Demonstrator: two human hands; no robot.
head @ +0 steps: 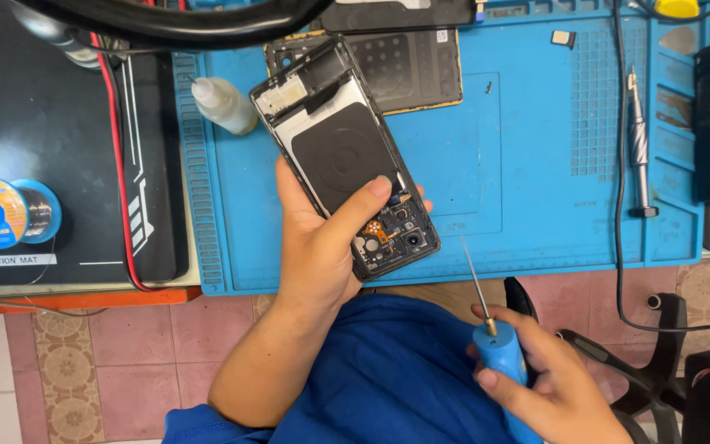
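My left hand grips an opened smartphone with its back cover off, thumb pressed on the dark round coil area. The phone tilts diagonally above the blue work mat, its camera end with orange flex parts toward me. My right hand holds a blue-handled screwdriver low near my lap; its thin shaft points up and left, the tip a short way from the phone's lower corner, not touching it.
A removed dark back cover lies on the mat behind the phone. A small clear bottle lies at the mat's left. A metal driver rests at right. A solder spool sits on the black mat. Black chair arm below right.
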